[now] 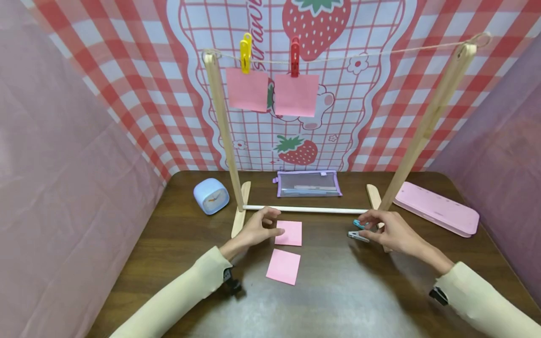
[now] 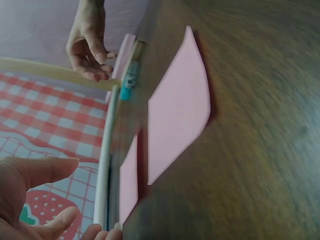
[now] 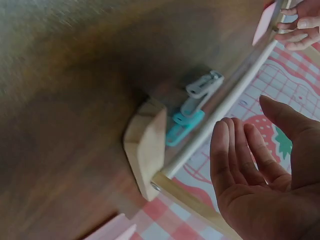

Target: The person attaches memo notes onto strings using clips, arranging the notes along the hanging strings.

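My left hand [image 1: 255,228] is beside the farther pink sticky note [image 1: 290,233] on the table, its thumb over the note's left side. In the left wrist view its thumb and fingers stand apart with nothing between them. A second pink sticky note [image 1: 284,266] lies nearer to me. My right hand [image 1: 394,230] hovers over a grey clothespin [image 1: 358,236] and a turquoise clothespin [image 3: 185,128], thumb and fingers spread and empty. Above, a yellow clothespin [image 1: 245,54] and a red clothespin [image 1: 295,57] each hold a pink note on a string [image 1: 338,59].
The string runs between two wooden posts [image 1: 224,126] joined low down by a white rod [image 1: 308,209]. A blue clock [image 1: 211,196] stands at left. Behind the rod lies a mesh pencil pouch [image 1: 308,183]; a pink case [image 1: 437,209] is at right.
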{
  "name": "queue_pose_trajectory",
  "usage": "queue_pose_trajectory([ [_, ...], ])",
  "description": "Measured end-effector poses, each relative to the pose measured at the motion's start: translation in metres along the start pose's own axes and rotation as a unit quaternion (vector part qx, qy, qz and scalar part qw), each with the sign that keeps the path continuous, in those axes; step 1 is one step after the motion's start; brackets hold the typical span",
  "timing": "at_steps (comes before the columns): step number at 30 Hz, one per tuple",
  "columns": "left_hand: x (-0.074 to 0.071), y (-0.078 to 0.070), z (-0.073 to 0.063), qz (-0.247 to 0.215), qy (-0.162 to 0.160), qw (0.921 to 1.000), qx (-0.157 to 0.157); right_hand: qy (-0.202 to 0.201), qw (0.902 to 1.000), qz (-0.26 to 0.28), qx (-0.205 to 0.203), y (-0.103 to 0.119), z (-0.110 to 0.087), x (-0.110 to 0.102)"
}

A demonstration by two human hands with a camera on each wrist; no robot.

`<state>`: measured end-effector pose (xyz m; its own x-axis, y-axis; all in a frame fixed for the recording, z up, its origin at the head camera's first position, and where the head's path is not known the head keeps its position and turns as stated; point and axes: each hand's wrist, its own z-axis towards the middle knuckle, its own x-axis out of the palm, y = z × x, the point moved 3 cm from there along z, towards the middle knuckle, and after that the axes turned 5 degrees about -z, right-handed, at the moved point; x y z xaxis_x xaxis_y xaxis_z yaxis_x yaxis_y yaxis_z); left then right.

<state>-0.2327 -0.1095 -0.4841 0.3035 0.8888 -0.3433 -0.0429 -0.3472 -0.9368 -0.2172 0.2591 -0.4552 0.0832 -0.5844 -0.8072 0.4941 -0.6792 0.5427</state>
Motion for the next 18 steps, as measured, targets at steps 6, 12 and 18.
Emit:
queue_pose_trajectory([
  [6, 0.004, 0.002, 0.003, 0.061, 0.002, 0.9979, 0.022, -0.002, 0.9999, 0.003, -0.012, -0.004, -0.004, 0.008],
  [12, 0.007, 0.004, 0.005, 0.111, 0.015, 0.9932, 0.031, -0.01, 0.9986, -0.029, -0.042, -0.006, -0.009, 0.014],
  [18, 0.01, 0.006, 0.009, 0.149, 0.019, 0.9885, 0.018, -0.023, 0.9959, -0.051, -0.072, -0.007, -0.012, 0.016],
])
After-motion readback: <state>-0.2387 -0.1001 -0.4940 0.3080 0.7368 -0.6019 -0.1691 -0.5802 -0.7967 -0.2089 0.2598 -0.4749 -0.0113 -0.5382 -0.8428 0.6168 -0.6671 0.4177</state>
